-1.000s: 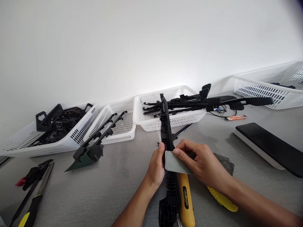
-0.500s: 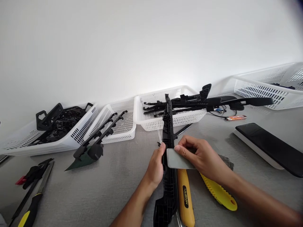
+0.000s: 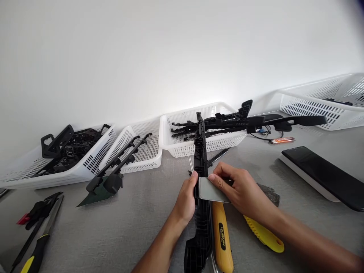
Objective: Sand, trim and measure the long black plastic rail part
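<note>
My left hand [image 3: 186,199] is closed round the middle of a long black plastic trim piece [image 3: 200,223], its thumb on the near side and its other fingers mostly hidden. The trim piece stretches away from me, with clips and ribs facing up. Pinched in my right hand [image 3: 236,185] is a flat pale grey sheet [image 3: 212,189] with rounded corners, its left edge against the trim piece beside my left thumb. Below lie a yellow-handled tool [image 3: 222,237] and a yellow ridged handle [image 3: 265,235], partly covered by my right arm.
White baskets [image 3: 142,166] hold black plastic parts along the wall. Long black parts jut from the middle basket [image 3: 204,146]. A black phone [image 3: 321,176] lies on a white block at right. A file [image 3: 52,218] and a red-tipped black tool [image 3: 36,214] are at left.
Both hands keep their grips. The grey sheet and right hand have shifted very slightly up and left, while the whole view has drifted a little.
</note>
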{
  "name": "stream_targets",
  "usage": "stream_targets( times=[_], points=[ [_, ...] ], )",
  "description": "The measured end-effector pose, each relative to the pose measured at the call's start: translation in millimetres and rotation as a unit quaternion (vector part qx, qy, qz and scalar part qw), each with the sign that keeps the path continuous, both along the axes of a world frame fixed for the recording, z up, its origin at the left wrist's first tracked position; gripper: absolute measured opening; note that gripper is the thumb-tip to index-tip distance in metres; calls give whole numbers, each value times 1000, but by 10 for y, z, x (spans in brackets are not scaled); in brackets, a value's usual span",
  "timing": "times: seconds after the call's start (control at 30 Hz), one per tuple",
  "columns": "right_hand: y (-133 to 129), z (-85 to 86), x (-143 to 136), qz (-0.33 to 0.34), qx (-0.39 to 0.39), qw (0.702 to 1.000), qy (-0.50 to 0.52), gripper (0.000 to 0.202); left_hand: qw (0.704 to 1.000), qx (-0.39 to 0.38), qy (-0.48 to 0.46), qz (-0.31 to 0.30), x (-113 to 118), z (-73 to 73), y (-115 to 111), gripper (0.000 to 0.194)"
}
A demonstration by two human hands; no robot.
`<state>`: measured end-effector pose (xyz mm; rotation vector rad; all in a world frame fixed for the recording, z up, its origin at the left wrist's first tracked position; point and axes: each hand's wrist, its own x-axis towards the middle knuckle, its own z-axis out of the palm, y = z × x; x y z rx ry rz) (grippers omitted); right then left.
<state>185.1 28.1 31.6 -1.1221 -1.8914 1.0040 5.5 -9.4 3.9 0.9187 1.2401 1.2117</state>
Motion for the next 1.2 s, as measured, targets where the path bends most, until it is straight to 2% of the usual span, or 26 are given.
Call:
stream_targets(
  times=[0.13, 0.2, 0.3, 0.37, 0.43, 0.53, 0.63, 0.7, 0.77, 0.87, 1.07, 1.2],
  points=[
    [75, -21, 60, -60, 9, 998, 5, 53, 998, 10, 0, -64, 43, 84, -19, 63],
    [77, -42, 57, -74, 15, 997, 9, 55, 997, 14, -6, -72, 52, 95, -22, 64],
    [-25, -54, -22, -24, 16, 999, -16, 56, 999, 8, -20, -46, 38, 68, -17, 67],
    [-107, -47, -75, 29, 17, 998, -52, 57, 998, 0, -43, -47, 21, 49, -11, 68],
    [-130, -33, -81, 47, 28, 994, -92, 61, 997, -3, -62, -56, 10, 49, -8, 68],
    [-24, -11, 8, -2, 33, 991, -132, 70, 995, 8, -59, -81, 12, 84, -12, 68],
    [107, 1, 102, -65, 32, 989, -128, 72, 990, 19, -35, -139, 24, 119, -23, 74],
    [113, -5, 98, -59, 30, 990, -126, 71, 986, 24, -27, -164, 27, 119, -28, 77],
    [54, -19, 44, -14, 25, 991, -134, 70, 987, 21, -40, -151, 23, 96, -25, 77],
    [-39, -34, -35, 44, 25, 987, -150, 66, 992, -2, -71, -101, 10, 43, -11, 76],
    [13, -7, 5, 1, 21, 988, -151, 71, 985, -17, -116, -129, 17, 30, -10, 63],
    [-35, -9, -24, 49, 16, 988, -148, 67, 983, -48, -145, -97, 21, 56, -14, 58]
  ],
)
